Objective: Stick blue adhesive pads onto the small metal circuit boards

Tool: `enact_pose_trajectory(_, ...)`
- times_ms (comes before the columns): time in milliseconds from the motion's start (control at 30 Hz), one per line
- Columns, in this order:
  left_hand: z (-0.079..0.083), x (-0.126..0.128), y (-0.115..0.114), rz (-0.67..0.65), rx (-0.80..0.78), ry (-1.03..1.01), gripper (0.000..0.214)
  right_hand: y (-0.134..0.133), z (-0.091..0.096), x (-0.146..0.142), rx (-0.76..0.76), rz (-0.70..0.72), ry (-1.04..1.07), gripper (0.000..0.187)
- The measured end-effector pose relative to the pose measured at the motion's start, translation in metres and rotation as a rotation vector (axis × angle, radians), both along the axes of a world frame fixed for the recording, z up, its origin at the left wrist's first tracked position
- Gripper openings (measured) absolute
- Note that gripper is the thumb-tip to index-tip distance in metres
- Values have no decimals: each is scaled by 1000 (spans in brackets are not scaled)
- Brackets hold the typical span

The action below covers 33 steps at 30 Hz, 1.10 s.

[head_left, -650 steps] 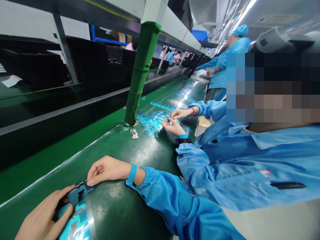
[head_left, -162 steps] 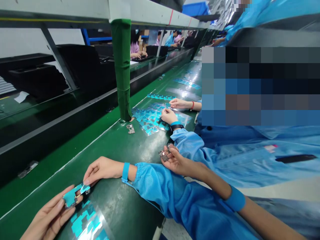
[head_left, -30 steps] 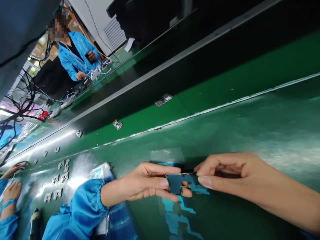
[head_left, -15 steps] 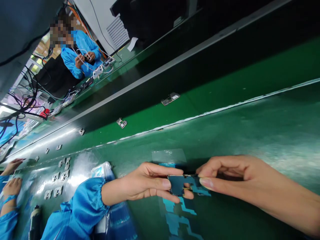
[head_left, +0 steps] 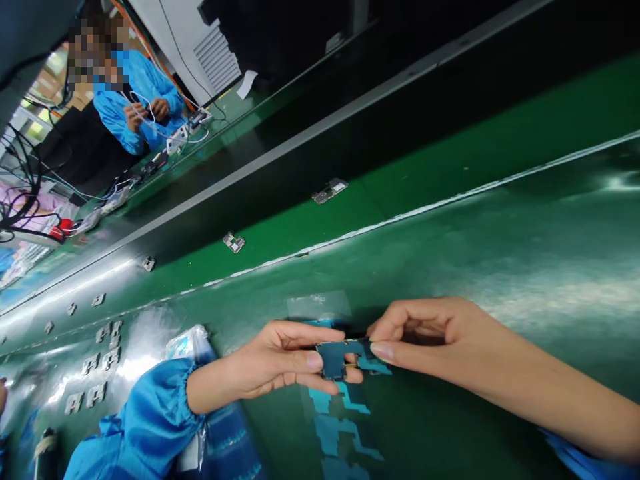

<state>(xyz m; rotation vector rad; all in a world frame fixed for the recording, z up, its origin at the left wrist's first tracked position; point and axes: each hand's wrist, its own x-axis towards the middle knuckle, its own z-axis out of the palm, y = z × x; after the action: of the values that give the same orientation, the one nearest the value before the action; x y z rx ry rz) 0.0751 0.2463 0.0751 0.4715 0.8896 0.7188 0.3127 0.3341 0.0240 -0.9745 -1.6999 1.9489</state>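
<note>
the sleeved hand and the bare-armed hand both grip a small blue-filmed circuit board by its edges, just above a film sheet on the green tabletop. blue patches remain on the sheet; small metal boards lie well beyond it.

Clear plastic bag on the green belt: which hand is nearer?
Left hand: nearer, the clear plastic bag lies just past its blue cuff. Right hand: farther, beyond the blue circuit board.
</note>
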Motion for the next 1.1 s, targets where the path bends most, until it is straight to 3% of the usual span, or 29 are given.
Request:
enact_pose_trajectory(133,-1,-1,-1,4,6,15,35,0,6,-2,-77,55,45,24)
enact_pose_trajectory(867,-10,0,-2,27,104,59,27,-1,10,-9,-30,40,59,14)
enact_pose_trajectory(1100,-3,2,1,-7,152,97,26,-7,10,-14,5,17,105,10)
